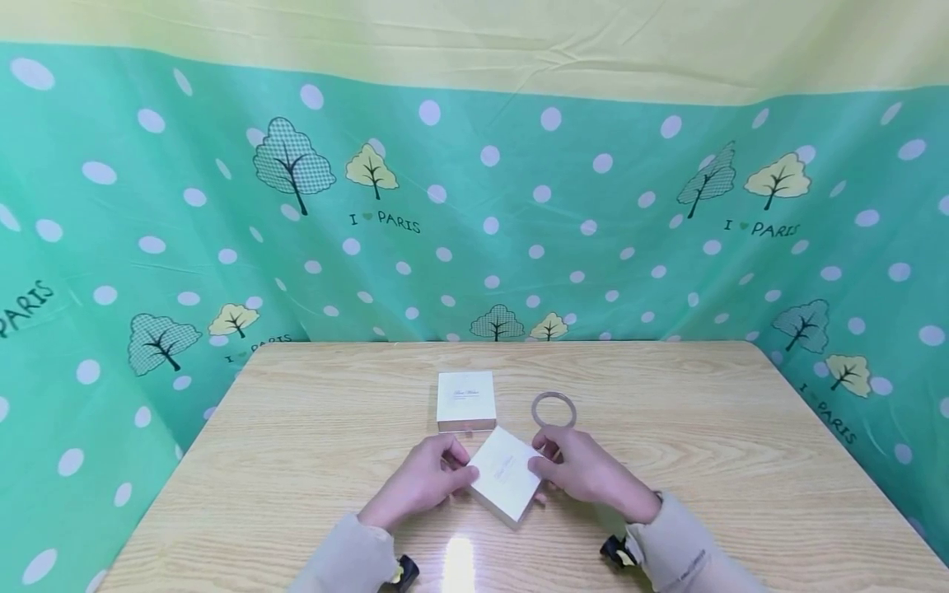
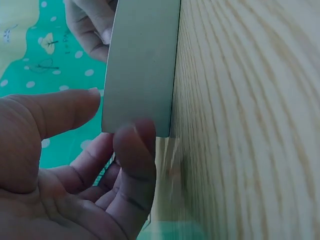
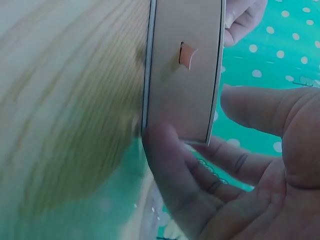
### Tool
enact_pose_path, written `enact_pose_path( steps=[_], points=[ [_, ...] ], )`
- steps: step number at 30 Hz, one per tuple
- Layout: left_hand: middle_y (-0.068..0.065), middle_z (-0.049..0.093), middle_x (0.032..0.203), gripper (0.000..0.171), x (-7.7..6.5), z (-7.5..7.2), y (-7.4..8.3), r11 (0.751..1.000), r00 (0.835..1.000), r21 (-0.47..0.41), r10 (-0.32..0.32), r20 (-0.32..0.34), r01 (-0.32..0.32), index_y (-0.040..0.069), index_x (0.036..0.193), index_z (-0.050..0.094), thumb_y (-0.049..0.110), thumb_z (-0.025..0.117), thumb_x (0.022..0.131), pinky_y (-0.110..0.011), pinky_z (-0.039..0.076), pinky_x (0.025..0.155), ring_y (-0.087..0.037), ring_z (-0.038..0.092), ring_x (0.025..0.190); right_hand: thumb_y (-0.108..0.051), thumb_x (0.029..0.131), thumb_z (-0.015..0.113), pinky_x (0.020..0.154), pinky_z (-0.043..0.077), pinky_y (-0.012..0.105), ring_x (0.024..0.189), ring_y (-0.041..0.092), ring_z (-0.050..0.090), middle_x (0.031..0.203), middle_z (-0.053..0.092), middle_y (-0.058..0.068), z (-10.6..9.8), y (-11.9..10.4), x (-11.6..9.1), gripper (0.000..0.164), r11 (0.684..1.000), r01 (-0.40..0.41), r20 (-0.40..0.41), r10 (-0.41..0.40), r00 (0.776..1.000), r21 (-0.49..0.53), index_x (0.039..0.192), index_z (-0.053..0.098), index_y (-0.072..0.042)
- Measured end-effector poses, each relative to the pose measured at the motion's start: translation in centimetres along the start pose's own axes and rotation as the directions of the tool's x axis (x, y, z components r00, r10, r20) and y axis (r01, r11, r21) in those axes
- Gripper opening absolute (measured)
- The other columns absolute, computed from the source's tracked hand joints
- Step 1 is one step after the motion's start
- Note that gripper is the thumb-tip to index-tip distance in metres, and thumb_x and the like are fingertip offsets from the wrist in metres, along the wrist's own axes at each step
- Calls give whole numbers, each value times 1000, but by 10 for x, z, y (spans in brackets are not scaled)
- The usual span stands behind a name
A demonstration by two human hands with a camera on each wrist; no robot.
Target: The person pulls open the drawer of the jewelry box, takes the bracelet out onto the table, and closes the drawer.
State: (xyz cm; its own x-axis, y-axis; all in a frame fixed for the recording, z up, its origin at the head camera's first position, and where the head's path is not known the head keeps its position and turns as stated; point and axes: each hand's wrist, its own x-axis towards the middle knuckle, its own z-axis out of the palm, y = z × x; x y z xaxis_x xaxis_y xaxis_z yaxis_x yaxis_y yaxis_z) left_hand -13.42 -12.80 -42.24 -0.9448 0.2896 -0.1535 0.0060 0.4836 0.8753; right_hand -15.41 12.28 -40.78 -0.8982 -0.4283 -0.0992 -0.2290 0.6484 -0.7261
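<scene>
Both hands are at a small square white gift box (image 1: 504, 471) with faint print on its lid, turned at an angle near the front of the table. My left hand (image 1: 427, 478) holds its left corner, thumb at the top edge and fingers at the side. On the opposite corner, my right hand (image 1: 582, 468) grips it in the same way. A short pinkish ribbon tab (image 3: 187, 55) sticks out of one side wall in the right wrist view. Whether the box's underside touches the table cannot be told.
Behind the held box stands a second white gift box (image 1: 465, 395) with print on top. A pale purple-grey bangle (image 1: 574, 412) lies just beyond my right hand. The wooden table (image 1: 334, 412) ends at a green dotted curtain (image 1: 519, 272).
</scene>
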Motion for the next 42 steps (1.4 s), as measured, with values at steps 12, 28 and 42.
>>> enact_pose_path(
  steps=[12, 28, 42],
  points=[
    [-1, 62, 94, 33, 5, -2, -2, 993, 994, 70, 101, -47, -98, 1, 113, 66, 14, 72, 83, -23, 51, 66, -14, 58, 82, -44, 86, 66, 43, 39, 27, 50, 12, 47, 58, 52, -2, -8, -8, -15, 36, 977, -117, 0, 119, 993, -178, 71, 55, -14],
    [-10, 59, 92, 36, -1, 0, -1, 985, 1000, -173, -3, -13, 1, -4, 114, 63, 1, 73, 79, -33, 58, 59, -18, 59, 75, -36, 87, 68, 45, 44, 28, 53, 12, 52, 64, 55, 0, 2, -3, -8, 28, 996, -72, 44, 74, 996, -59, 80, 58, -11],
    [-13, 59, 94, 39, -5, -2, -10, 955, 998, -293, -55, -15, 48, -6, 115, 61, -4, 72, 78, -33, 59, 66, -20, 60, 78, -31, 90, 66, 47, 48, 28, 56, 13, 55, 67, 59, 2, 9, -3, -3, 24, 998, -61, 55, 61, 997, -4, 83, 59, -9]
  ],
)
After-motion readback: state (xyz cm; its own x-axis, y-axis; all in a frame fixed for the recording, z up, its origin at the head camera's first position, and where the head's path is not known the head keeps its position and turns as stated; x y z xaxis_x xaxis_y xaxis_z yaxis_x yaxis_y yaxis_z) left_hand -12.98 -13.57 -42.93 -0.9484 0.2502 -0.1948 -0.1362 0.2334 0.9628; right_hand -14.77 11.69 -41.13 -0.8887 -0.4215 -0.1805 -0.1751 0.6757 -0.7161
